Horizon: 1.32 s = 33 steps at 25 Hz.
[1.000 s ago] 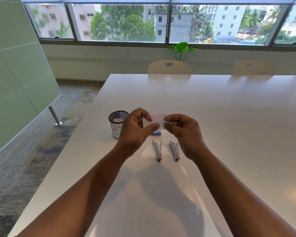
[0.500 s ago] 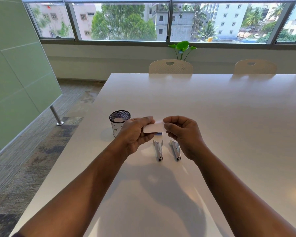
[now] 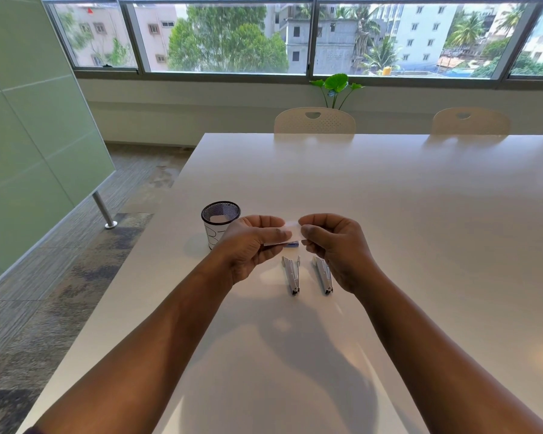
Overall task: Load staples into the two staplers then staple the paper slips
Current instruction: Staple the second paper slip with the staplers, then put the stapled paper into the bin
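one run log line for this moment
both hands pinch white paper slip | two silver metal staplers untouched on white table

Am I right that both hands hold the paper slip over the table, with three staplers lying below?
Not quite. The head view shows two staplers, one beside the other, not three. The rest holds: left hand and right hand hold the paper slip over the table.

text: none legible | mesh cup: black scribble only, no readable words

Office meeting room, long white table, perforated chairs, window strip, glass partition
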Available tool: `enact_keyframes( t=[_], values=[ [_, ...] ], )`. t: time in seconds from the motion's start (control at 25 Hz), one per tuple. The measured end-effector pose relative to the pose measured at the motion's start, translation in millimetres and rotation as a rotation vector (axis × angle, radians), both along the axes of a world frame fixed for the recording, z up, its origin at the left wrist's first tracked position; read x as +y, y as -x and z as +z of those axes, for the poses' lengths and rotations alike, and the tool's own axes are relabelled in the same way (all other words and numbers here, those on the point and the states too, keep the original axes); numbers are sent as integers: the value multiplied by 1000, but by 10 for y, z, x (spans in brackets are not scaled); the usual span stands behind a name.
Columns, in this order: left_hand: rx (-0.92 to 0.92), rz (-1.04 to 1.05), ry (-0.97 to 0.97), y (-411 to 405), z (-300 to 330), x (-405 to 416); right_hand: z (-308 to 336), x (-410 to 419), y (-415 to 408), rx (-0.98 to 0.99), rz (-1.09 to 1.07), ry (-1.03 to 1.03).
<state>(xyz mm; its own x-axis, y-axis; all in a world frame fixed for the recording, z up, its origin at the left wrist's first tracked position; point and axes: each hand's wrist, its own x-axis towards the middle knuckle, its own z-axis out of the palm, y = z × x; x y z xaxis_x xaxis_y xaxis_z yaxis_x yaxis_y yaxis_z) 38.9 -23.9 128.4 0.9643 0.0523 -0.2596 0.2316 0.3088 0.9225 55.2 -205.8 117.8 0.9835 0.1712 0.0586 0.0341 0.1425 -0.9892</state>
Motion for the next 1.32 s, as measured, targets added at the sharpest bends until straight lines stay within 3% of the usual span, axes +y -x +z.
enact_keyframes(
  t=[0.36, 0.52, 0.76, 0.84, 1.08, 1.32],
  values=[
    [-43, 105, -46, -26, -121, 45, -52, 43, -41, -38, 59, 47],
    [-164, 64, -256, -6, -220, 85, -74, 40, -134, -28, -20, 108],
    [-311, 207, -512, -24, -431, 221, -102, 53, -260, -58, -99, 214],
    [-357, 282, -654, -29, -512, 304, -82, 68, -301, -129, -105, 268],
    [-451, 250, -1447, -48, -943, 700, -3, 435, -438, -373, -125, 487],
    [-236, 208, -1717, -126, -1174, 1172, 71, 908, -671, -705, -107, 652]
  ],
)
